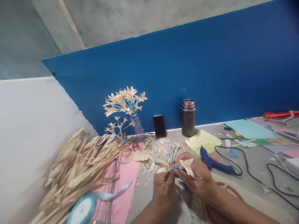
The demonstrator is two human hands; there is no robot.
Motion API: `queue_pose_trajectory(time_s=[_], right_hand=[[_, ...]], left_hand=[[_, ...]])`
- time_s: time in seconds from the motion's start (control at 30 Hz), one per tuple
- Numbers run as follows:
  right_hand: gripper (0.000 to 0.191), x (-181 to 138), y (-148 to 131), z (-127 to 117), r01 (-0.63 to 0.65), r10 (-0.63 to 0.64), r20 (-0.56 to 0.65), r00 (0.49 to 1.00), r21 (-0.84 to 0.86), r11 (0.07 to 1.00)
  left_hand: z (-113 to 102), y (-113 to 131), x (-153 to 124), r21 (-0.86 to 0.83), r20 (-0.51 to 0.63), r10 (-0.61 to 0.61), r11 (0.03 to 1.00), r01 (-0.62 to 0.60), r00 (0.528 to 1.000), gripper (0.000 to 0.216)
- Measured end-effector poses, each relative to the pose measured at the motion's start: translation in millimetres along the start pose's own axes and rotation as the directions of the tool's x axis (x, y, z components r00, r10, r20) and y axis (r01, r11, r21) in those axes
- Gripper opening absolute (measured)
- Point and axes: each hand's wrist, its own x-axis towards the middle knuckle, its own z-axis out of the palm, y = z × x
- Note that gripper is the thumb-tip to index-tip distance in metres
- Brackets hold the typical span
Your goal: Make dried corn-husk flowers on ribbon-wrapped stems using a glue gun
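Observation:
My left hand (163,185) and my right hand (198,179) meet low in the middle of the head view, both closed. Between them is a small corn husk flower (187,167) by my right fingers, with a light blue wrapped stem (179,167). Another cream husk flower (163,166) shows at my left fingers. My fingertips partly hide where the stems join. Just beyond the hands, more blue stems (173,154) point away towards loose husk scraps (161,147).
Left lie dried corn husks (77,165), pink paper (126,189), thin wires and a blue ribbon roll (83,210). Behind stand a bottle of husk flowers (137,127), a phone (159,126) and a flask (188,118). A corded glue gun (216,163) lies right, near yellow paper (203,141).

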Motion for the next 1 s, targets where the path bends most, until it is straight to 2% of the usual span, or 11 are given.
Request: queue_pose_trajectory(time_s=[0.1,0.23,0.33,0.43,0.6,0.8,1.0], right_hand=[[0.012,0,2,1,-0.121,0.122,0.025,0.992,-0.039,0.992],[0.023,1,6,3,-0.322,0.318,0.202,0.926,-0.016,0.947],[0.028,0,7,5,-0.424,0.4,0.294,0.868,0.02,0.906],[0.031,1,4,6,-0.523,0.479,0.305,0.823,0.079,0.849],[0.035,2,2,4,-0.634,0.572,0.306,0.761,0.16,0.757],[0.034,3,2,3,-0.788,0.681,0.402,0.612,0.243,0.565],[0.037,4,-4,9,-0.839,0.714,0.441,0.544,0.272,0.471]], left_hand=[[1,0,1,-0.03,-0.081,0.033,0.999,-0.036,0.996,0.04],[1,3,4,-0.062,-0.156,0.05,0.996,-0.06,0.987,0.036],[0,10,6,-0.157,-0.157,0.037,0.986,-0.062,0.987,0.037],[1,18,6,-0.239,-0.128,0.017,0.97,-0.048,0.992,0.034],[3,20,3,-0.281,-0.085,-0.02,0.96,-0.004,0.996,0.03],[2,16,2,-0.309,-0.056,-0.05,0.95,0.03,0.997,0.034],[-3,24,6,-0.23,-0.076,-0.039,0.973,0.02,0.996,0.041]])
